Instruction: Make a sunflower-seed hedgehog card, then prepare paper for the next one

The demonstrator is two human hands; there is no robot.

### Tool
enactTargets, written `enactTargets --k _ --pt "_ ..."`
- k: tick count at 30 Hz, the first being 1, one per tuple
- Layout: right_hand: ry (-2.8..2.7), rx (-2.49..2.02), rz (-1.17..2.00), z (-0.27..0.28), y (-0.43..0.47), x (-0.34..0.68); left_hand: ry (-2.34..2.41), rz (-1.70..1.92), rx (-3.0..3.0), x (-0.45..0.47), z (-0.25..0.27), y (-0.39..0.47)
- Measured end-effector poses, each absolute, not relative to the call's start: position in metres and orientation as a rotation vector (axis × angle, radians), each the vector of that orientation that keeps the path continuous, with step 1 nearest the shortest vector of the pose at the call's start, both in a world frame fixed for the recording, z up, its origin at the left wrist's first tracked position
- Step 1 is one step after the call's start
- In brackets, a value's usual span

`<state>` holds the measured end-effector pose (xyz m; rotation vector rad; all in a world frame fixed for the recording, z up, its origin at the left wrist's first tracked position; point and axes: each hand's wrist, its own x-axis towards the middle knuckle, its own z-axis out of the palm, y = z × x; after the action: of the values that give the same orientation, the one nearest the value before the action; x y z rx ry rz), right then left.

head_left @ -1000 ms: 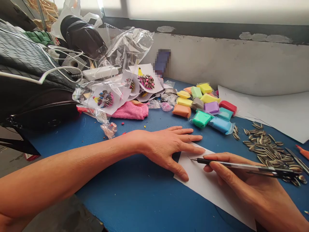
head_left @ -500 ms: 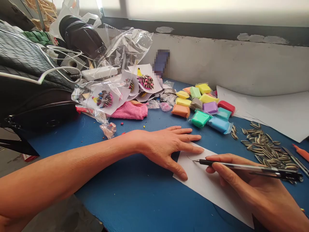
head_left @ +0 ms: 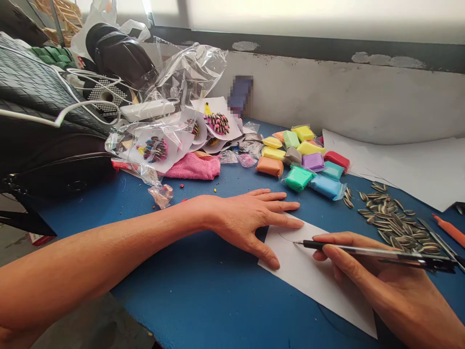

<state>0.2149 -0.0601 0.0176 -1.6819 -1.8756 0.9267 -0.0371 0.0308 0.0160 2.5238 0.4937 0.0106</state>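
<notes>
A white sheet of paper (head_left: 319, 271) lies on the blue tabletop (head_left: 203, 291). My left hand (head_left: 254, 218) rests flat with fingers spread, its thumb and forefinger pressing the paper's left end. In my right hand (head_left: 378, 276) is a black and clear pen (head_left: 356, 249), gripped between thumb and fingers. The pen's tip touches the paper just right of my left thumb and forefinger. A short thin curved line runs from the tip up to the left. The underside of my right hand hides part of the sheet.
Wrapped coloured clay packets (head_left: 298, 178) sit beyond my hands. Striped sunflower seeds (head_left: 399, 223) are heaped at right, beside tweezers (head_left: 439, 242) and an orange tool (head_left: 448, 230). Seed-covered figures on paper (head_left: 218, 123), a pink cloth (head_left: 192, 167) and a black bag (head_left: 54, 160) fill the left.
The pen tip has moved slightly right and down over the paper, and the drawn line is longer. My left hand stays on the sheet. The whole view has shifted slightly.
</notes>
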Motion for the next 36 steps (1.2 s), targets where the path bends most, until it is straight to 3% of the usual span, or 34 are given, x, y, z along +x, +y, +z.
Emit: enactTargets --k 36 --pt "-1.566 -1.797 0.855 0.015 -0.067 0.212 0.508 0.020 2.516 -0.037 0.019 0.028"
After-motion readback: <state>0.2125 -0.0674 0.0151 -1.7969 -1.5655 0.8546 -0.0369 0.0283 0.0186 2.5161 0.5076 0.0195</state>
